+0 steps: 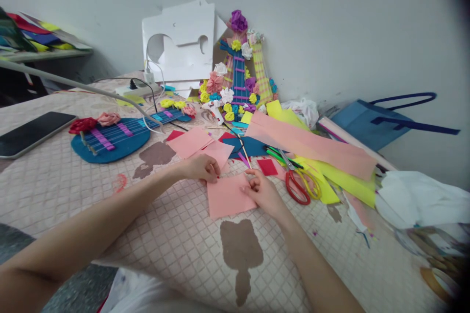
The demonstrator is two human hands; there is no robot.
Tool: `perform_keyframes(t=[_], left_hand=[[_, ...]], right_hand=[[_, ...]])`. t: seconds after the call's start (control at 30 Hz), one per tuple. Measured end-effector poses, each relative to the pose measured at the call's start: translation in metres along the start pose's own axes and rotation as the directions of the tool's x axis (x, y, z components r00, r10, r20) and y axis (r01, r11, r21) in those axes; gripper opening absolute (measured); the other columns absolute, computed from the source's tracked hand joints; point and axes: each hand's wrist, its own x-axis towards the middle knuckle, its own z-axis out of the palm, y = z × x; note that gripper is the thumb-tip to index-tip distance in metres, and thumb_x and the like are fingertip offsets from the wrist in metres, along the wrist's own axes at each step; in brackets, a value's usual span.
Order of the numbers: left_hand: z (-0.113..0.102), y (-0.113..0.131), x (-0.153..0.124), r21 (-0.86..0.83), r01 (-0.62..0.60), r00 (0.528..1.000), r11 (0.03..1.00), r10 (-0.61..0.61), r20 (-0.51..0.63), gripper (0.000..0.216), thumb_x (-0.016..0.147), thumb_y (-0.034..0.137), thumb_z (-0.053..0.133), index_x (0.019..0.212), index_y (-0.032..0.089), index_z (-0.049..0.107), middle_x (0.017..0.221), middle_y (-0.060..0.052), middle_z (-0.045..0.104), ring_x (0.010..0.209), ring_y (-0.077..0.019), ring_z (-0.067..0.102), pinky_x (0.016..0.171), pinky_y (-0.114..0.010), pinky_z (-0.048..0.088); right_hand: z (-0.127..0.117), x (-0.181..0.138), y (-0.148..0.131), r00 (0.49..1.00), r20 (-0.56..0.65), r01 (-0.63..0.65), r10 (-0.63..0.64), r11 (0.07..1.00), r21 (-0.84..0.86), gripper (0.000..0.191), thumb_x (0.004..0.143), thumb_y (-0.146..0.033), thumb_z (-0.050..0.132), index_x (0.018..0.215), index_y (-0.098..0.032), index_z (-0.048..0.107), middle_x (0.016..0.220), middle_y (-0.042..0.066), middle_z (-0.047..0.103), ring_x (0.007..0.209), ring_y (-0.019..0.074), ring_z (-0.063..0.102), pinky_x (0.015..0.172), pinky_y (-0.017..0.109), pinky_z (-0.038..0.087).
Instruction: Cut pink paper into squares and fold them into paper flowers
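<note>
A square sheet of pink paper point(229, 200) lies before me, low over the quilted tablecloth. My left hand point(201, 168) pinches its upper left corner between thumb and fingers. At the sheet's right edge, my right hand point(262, 190) grips the paper, thumb on top and fingers bent. A thin wooden stick point(245, 152) runs up and left from the right fingertips; whether they touch it I cannot tell. More pink squares point(191, 142) lie overlapping just beyond my left hand. Right of my right hand are a small red paper square point(267, 167) and red-handled scissors point(296, 187).
A blue paper guitar point(113, 139) with flowers and a phone point(36, 129) lie left. Behind stand flower-trimmed guitars point(238, 78), a hot glue gun point(214, 110) and white board point(183, 39). Pink and yellow paper strips point(316, 149), a blue bag point(370, 124) and tape roll point(438, 283) are right.
</note>
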Motion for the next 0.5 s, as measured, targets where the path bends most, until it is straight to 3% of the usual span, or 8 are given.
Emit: perform_keyframes(t=[0.3, 0.5], left_hand=[[0.0035, 0.0029, -0.001, 0.015, -0.015, 1.0, 1.0, 0.015, -0.021, 0.028, 0.058, 0.025, 0.07, 0.082, 0.014, 0.061, 0.067, -0.001, 0.067, 0.058, -0.0138, 0.06, 0.051, -0.022, 0.047], [0.0088, 0.0069, -0.0064, 0.21, -0.137, 0.985, 0.968, 0.156, -0.075, 0.022, 0.063, 0.023, 0.066, 0.084, 0.014, 0.063, 0.069, -0.002, 0.067, 0.062, -0.0134, 0.061, 0.053, -0.02, 0.042]], right_hand=[[0.0004, -0.001, -0.0039, 1.0, -0.02, 0.002, -0.004, 0.995, -0.101, 0.041, 0.074, -0.024, 0.059, 0.114, -0.019, 0.05, 0.061, -0.007, 0.048, 0.055, 0.0132, 0.049, 0.054, 0.026, 0.035], [0.0021, -0.0011, -0.0033, 0.997, -0.058, 0.031, -0.046, 0.972, -0.235, 0.042, 0.073, -0.019, 0.058, 0.114, -0.021, 0.051, 0.062, -0.005, 0.051, 0.058, 0.0147, 0.051, 0.057, 0.027, 0.036]])
